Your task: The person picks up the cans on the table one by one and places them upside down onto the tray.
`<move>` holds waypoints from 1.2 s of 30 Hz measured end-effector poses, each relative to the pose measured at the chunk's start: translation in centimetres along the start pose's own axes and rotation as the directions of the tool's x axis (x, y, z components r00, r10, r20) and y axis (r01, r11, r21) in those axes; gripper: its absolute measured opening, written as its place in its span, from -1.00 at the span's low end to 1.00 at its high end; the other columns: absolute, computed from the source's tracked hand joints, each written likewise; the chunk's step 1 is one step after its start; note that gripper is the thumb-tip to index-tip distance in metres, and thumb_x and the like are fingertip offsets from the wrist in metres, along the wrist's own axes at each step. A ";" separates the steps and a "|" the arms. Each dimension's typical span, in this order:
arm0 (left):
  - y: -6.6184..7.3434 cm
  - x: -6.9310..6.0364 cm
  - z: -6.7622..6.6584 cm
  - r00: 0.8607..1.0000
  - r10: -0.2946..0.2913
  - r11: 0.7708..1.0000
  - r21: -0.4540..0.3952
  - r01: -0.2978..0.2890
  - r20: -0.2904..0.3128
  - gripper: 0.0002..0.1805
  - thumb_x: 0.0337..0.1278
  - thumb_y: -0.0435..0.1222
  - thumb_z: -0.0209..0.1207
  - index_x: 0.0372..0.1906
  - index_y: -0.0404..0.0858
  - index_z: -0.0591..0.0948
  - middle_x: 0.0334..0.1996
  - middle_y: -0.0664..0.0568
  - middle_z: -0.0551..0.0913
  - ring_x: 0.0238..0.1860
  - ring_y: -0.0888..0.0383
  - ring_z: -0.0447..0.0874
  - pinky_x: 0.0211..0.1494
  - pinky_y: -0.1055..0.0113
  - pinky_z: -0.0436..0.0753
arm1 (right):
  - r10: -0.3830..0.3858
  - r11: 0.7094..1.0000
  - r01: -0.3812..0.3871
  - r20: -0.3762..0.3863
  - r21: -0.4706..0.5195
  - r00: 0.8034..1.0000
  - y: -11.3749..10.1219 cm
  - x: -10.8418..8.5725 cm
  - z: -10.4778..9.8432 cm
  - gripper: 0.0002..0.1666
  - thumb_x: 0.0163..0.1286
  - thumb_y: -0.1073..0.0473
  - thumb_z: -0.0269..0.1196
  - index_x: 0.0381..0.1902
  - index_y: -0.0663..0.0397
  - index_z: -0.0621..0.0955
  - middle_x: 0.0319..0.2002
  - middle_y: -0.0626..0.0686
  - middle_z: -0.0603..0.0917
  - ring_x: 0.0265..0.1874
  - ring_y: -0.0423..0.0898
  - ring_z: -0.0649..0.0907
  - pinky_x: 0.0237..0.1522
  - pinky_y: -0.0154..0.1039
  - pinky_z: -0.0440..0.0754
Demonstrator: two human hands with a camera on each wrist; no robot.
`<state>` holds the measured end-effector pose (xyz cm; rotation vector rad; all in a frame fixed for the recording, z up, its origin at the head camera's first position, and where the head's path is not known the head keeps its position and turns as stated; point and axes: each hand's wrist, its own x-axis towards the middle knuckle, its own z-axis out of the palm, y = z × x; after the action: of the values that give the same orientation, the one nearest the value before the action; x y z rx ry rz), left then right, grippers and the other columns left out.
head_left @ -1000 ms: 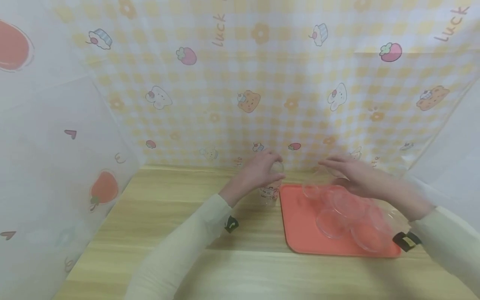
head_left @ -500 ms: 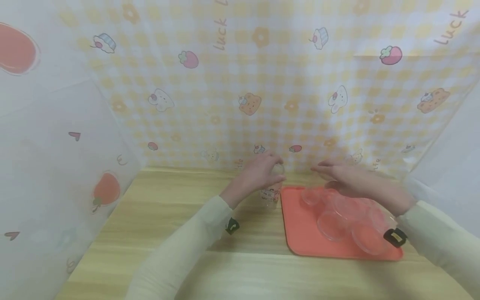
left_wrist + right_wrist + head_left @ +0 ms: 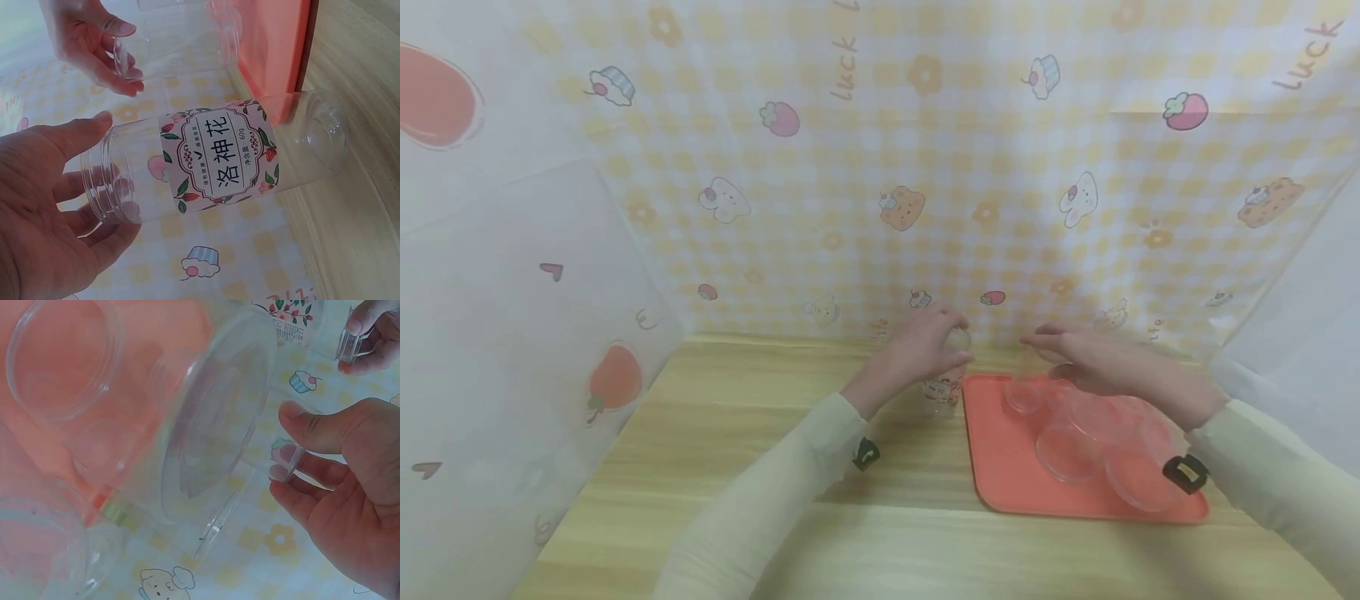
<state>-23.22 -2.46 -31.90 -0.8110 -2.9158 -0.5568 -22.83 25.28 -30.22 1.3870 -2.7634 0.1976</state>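
Observation:
My left hand (image 3: 916,348) grips the neck of a clear jar (image 3: 219,153) from above. The jar stands upright on the table, just left of the red tray (image 3: 1003,483), and bears a pink floral label. At the tray's far left corner, my right hand (image 3: 1101,360) holds the rim of a second clear jar (image 3: 184,44) between thumb and fingers. In the right wrist view this jar's rim (image 3: 287,465) shows at the fingertips; much of its body lies behind a clear round container (image 3: 215,419).
Several clear round containers (image 3: 1067,454) crowd the tray, overlapping in sight. A wood-grain table (image 3: 760,383) lies beneath. Close behind stands a yellow-checked cloth backdrop (image 3: 835,208), with a white patterned wall (image 3: 497,275) on the left.
My right hand has come left and a little lower to the jar at the tray's far corner, then stayed nearly still. The left hand keeps its grip on the labelled jar.

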 end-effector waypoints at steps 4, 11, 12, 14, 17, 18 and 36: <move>-0.1 0.0 0.0 1.000 0.005 1.000 0.001 -0.005 -0.005 -0.47 0.30 0.03 0.32 0.27 -0.11 0.59 0.23 0.06 0.55 0.25 0.07 0.47 0.33 0.20 0.46 | 0.007 1.000 -0.007 0.011 0.005 1.000 0.2 0.2 0.2 -0.30 0.11 0.52 0.45 0.25 0.45 0.53 0.06 0.31 0.60 -0.10 0.18 0.68 -0.15 0.01 0.72; -0.1 0.0 0.1 1.000 0.003 1.000 -0.023 -0.003 -0.006 -0.46 0.30 0.01 0.33 0.28 -0.13 0.59 0.22 0.05 0.55 0.23 0.06 0.48 0.29 0.21 0.49 | 0.009 1.000 -0.009 0.011 -0.017 1.000 0.0 0.8 0.6 -0.31 0.06 0.48 0.50 0.21 0.40 0.58 0.02 0.28 0.63 -0.12 0.19 0.68 -0.14 0.04 0.72; -0.1 0.0 0.1 1.000 0.001 1.000 -0.024 -0.001 -0.005 -0.46 0.30 0.01 0.33 0.28 -0.13 0.59 0.21 0.06 0.55 0.23 0.06 0.48 0.28 0.21 0.50 | 0.008 1.000 -0.008 0.018 -0.018 1.000 0.1 0.9 0.8 -0.31 0.06 0.48 0.50 0.20 0.41 0.59 0.01 0.28 0.63 -0.11 0.20 0.68 -0.13 0.05 0.71; -0.1 -0.1 0.1 1.000 -0.003 1.000 -0.028 0.003 -0.004 -0.46 0.30 0.01 0.32 0.28 -0.13 0.59 0.21 0.06 0.55 0.22 0.07 0.48 0.27 0.22 0.50 | 0.013 1.000 -0.012 0.039 -0.019 0.999 0.1 1.0 1.2 -0.31 0.07 0.46 0.50 0.20 0.40 0.59 0.02 0.29 0.63 -0.09 0.21 0.67 -0.11 0.06 0.71; -0.1 -0.1 0.0 1.000 -0.005 0.999 -0.033 0.005 -0.001 -0.46 0.31 0.00 0.32 0.29 -0.12 0.58 0.22 0.06 0.54 0.23 0.07 0.48 0.27 0.22 0.51 | 0.026 1.000 -0.026 0.078 -0.001 0.997 0.2 1.1 1.7 -0.32 0.11 0.46 0.49 0.22 0.43 0.56 0.05 0.34 0.60 -0.09 0.22 0.68 -0.11 0.06 0.71; 0.0 -0.1 0.0 1.000 -0.005 0.999 -0.035 0.005 0.001 -0.46 0.31 0.00 0.32 0.29 -0.12 0.58 0.22 0.06 0.54 0.23 0.07 0.48 0.27 0.22 0.51 | 0.032 0.999 -0.033 0.089 0.010 0.996 0.2 1.2 1.7 -0.32 0.13 0.46 0.48 0.23 0.44 0.54 0.07 0.37 0.59 -0.08 0.23 0.68 -0.11 0.07 0.71; 0.0 -0.2 0.1 1.000 0.003 1.000 -0.030 -0.003 -0.011 -0.46 0.31 0.01 0.32 0.29 -0.13 0.58 0.20 0.04 0.55 0.22 0.06 0.47 0.29 0.20 0.49 | 0.033 0.996 -0.043 0.121 0.082 0.992 0.2 1.4 2.3 -0.30 0.13 0.53 0.42 0.24 0.55 0.47 0.13 0.48 0.50 0.02 0.34 0.61 -0.02 0.14 0.67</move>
<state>-23.04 -2.52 -32.02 -0.8130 -2.9024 -0.6042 -23.79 23.97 -32.34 1.4104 -2.9125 0.2432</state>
